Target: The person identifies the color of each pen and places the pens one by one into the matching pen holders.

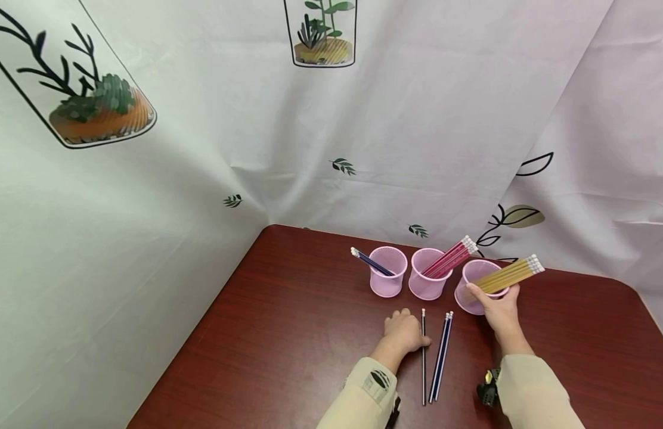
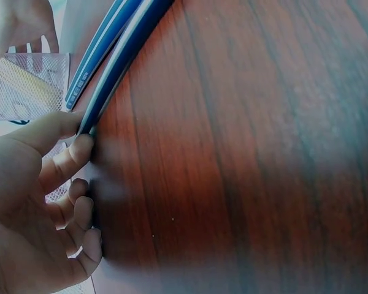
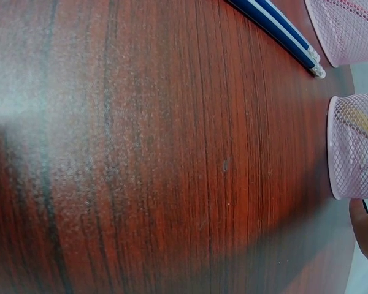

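Observation:
In the head view, my left hand is on the table with its thumb and index finger at a dark blue pencil. The left wrist view shows that thumb and index fingertip pinching the pencil, the other fingers loosely curled below. Two more blue striped pencils lie side by side just to the right. My right hand holds the rightmost pink mesh pencil cup, thumb at its near left side and fingers round the right. Several yellow pencils lean out of this cup, white eraser ends up.
Left of the held cup stand two more pink mesh cups: the middle one has several red pencils, the left one has blue pencils. All are near the back edge of the dark red wooden table, before a patterned curtain.

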{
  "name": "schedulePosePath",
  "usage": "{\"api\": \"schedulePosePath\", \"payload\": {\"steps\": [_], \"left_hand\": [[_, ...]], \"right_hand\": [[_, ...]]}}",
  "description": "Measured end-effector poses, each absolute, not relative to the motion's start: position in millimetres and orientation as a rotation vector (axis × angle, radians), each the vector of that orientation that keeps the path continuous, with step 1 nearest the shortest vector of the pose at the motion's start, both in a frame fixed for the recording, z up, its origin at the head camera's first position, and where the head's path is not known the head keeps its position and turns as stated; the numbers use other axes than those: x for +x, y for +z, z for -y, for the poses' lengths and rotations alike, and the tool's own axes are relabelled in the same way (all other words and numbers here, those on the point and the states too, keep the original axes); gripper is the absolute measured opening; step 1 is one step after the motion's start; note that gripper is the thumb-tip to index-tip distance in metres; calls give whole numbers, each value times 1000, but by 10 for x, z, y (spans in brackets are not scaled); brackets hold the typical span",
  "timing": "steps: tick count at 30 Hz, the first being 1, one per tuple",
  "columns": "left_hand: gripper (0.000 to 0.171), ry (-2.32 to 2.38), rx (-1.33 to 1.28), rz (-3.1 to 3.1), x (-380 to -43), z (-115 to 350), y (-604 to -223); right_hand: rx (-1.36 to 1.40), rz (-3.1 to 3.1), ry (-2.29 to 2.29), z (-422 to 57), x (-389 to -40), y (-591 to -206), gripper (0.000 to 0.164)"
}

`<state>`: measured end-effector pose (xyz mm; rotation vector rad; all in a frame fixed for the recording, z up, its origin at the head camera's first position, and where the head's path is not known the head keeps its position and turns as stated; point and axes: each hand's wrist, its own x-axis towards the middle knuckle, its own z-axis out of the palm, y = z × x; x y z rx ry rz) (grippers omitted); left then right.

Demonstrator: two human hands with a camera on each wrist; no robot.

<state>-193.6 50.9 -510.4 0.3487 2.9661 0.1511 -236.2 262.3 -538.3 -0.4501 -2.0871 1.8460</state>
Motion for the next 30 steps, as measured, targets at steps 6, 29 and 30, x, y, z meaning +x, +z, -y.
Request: {"api": "schedulePosePath", "payload": {"steps": [6, 29, 30], "left_hand": [[31, 164, 359, -2955, -1938, -501, -5087], [30, 540, 236, -2953, -1923, -440, -4945], [30, 554, 239, -2954, -1924, -441, -4942]], "right_hand": [[-450, 2085, 1850, -2565, -2301, -5247, 88], [-555, 2149, 1840, -2454, -2187, -4985, 87], [-554, 2147, 1841, -2455, -2186, -4984, 87]]}}
